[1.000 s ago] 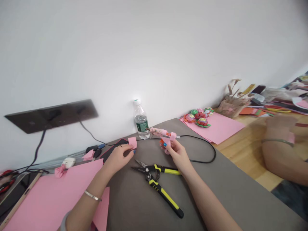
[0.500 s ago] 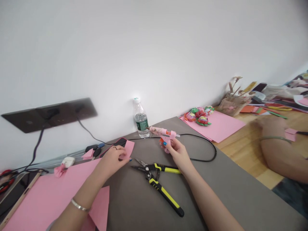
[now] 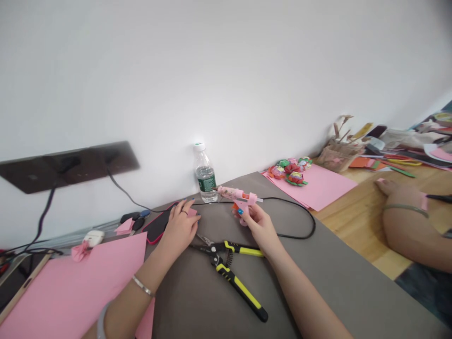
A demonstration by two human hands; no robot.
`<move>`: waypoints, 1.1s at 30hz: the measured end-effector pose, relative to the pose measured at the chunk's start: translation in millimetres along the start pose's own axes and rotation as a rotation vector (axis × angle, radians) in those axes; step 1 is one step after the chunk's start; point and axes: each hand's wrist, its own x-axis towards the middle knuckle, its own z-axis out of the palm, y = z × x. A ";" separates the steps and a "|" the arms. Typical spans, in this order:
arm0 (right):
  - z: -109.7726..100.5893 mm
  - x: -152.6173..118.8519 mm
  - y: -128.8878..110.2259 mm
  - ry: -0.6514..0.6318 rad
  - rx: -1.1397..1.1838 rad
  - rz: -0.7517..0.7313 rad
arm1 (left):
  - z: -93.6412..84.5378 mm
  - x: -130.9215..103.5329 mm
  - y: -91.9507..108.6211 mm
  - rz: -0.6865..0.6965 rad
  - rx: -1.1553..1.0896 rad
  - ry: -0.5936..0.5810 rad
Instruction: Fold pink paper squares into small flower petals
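Note:
In my right hand [image 3: 257,226] is a pink glue gun [image 3: 236,194], gripped by its handle with the nozzle toward the left. My left hand [image 3: 181,226] lies palm down with its fingers apart over a small pink paper piece [image 3: 191,213], mostly hidden under it. Just left of that hand is a phone with a red edge [image 3: 155,228]. Open shears with yellow and black handles [image 3: 243,287] rest on the grey mat between my forearms. Behind the glue gun stands a water bottle [image 3: 205,176].
Large pink sheets [image 3: 88,278] cover the left side. Paper flowers [image 3: 291,170] sit on pink paper at the back right. A black cable [image 3: 312,221] loops beside the glue gun. Another person's arm [image 3: 409,221] rests at the right.
My left hand has moved right and forward and spread flat over the small pink paper, uncovering the phone. My right hand still holds the glue gun. The other person's hand has shifted slightly.

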 end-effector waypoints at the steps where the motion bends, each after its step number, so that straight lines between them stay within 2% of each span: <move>1: -0.1 0.1 0.3 0.000 -0.001 0.002 | 0.3 -0.3 -0.3 0.015 -0.007 0.001; 4: -0.4 0.4 1.3 0.000 -0.003 0.009 | -0.8 -1.4 -1.6 0.052 -0.015 -0.012; 7: -0.5 0.2 1.2 0.001 -0.005 0.013 | -2.0 -2.8 -2.9 0.023 0.002 -0.022; 11: -0.2 -0.5 0.1 0.006 -0.007 0.018 | -3.2 -3.5 -5.8 -0.081 -0.027 0.063; 14: -0.2 -0.7 0.2 0.004 -0.005 0.024 | -3.9 -2.8 -7.2 -0.101 -0.074 0.097; 18: -0.5 -0.2 1.8 0.000 0.009 0.021 | -3.3 0.5 -6.4 -0.088 -0.076 0.069; 25: -0.5 1.3 4.5 -0.010 0.004 0.029 | -4.6 3.4 -0.6 -0.034 0.078 -0.050; 33: -0.6 1.5 3.7 -0.006 -0.019 0.009 | -1.3 4.9 -4.6 -0.030 0.029 -0.029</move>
